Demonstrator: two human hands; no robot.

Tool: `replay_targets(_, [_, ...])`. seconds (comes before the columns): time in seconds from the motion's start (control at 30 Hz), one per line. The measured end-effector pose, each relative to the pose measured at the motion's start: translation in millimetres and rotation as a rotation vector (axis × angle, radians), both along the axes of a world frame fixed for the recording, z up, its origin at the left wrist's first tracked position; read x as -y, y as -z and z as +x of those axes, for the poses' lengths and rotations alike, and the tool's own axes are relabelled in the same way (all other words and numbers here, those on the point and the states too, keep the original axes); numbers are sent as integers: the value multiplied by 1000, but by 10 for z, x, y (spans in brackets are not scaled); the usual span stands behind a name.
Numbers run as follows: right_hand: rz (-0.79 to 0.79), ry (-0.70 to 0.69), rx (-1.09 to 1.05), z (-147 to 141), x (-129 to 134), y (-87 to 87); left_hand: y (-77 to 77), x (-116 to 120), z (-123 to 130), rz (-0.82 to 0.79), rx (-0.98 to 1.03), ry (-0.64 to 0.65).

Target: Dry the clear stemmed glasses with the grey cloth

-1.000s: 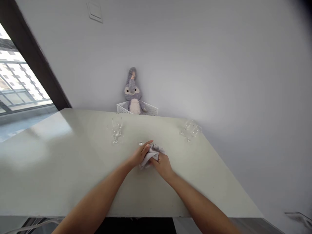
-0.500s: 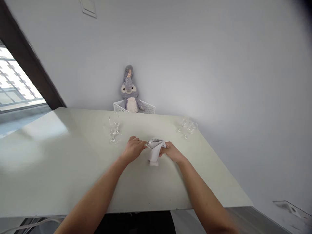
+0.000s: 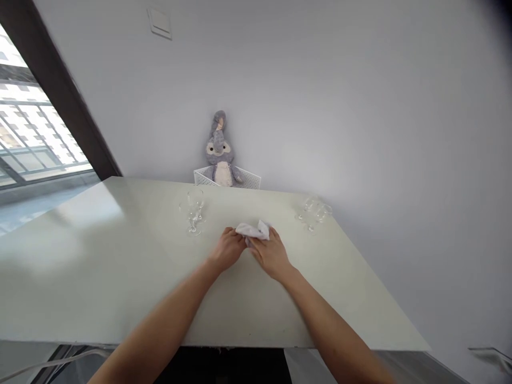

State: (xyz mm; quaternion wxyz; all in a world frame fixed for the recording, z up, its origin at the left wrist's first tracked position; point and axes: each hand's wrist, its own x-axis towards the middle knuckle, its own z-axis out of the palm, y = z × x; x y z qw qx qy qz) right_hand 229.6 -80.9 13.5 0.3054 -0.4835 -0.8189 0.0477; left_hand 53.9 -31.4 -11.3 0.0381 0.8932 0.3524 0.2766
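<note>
Over the middle of the table, a white cloth point(image 3: 253, 230) is bunched between my two hands. My right hand point(image 3: 272, 255) is closed on the cloth, its fingers lying along the near side of the folds. On the cloth's left, my left hand point(image 3: 229, 249) has its fingers curled round the stem end of a wine glass, which the cloth and fingers now hide. A group of clear stemmed glasses point(image 3: 194, 216) stands beyond my left hand. Several more clear glasses point(image 3: 314, 210) are clustered near the table's far right corner.
The pale table point(image 3: 132, 277) reaches the wall at the back. A grey plush toy point(image 3: 222, 154) sits in a white perforated basket point(image 3: 252, 181) behind the far edge. A dark-framed window point(image 3: 40, 128) is at left, and a cable point(image 3: 72, 358) shows at lower left.
My right hand has turned palm down and come closer to my left. The hanging cloth is now gathered higher up, and the glass that showed between my hands is covered. The view has shifted slightly.
</note>
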Motion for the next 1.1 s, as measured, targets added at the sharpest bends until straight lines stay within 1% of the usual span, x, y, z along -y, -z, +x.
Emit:
replay_targets(0.07, [-126,75,-176,80,-50,11,-3,66,71,-1,-4,98])
replay_targets(0.1, [-218,93,-310,142,-86,13,3,92,98,-6,0,126])
replay_targets(0.17, [-427,94,-662,260,-168,26,35,126,139,-31,32,127])
replay_targets(0.23, [-587,92,-1070,314,-241,56,86,146,169,-75,104,75])
replay_targets(0.3, [-647,105,-1424,269,-284,102,140,156,194,-119,187,-11])
replay_targets(0.33, [-643,101,-1548,210,-289,128,163,159,205,-138,227,-57])
replay_targets(0.4, [-603,57,-1673,43,-262,179,193,160,225,-180,302,-131])
replay_targets(0.47, [-574,-28,-1645,-151,-188,220,199,168,243,-213,377,-188])
replay_targets(0.53, [-552,-123,-1505,-323,-93,253,184,195,266,-229,430,-221])
replay_targets(0.6, [-502,-159,-1340,-431,-21,287,153,245,297,-208,449,-229])
replay_targets(0.67, [-451,-123,-1240,-455,-5,330,112,305,330,-160,433,-220])
replay_targets(0.73, [-430,-55,-1217,-401,-47,375,69,351,353,-112,398,-218])
replay_targets(0.8, [-427,20,-1209,-299,-113,406,34,354,353,-126,375,-199])
replay_targets(0.87, [-420,85,-1146,-194,-165,411,12,309,329,-231,425,-170])
replay_targets(0.9, [-415,106,-1083,-154,-176,406,4,274,309,-319,483,-157])
replay_targets(1.0, [-385,102,-783,-108,-155,379,-31,171,241,-670,749,-117])
replay_targets(1.07, [-360,90,-566,-117,-120,359,-78,141,203,-913,916,-61])
replay_targets(1.1, [-343,90,-470,-119,-106,347,-108,138,190,-1004,981,-39])
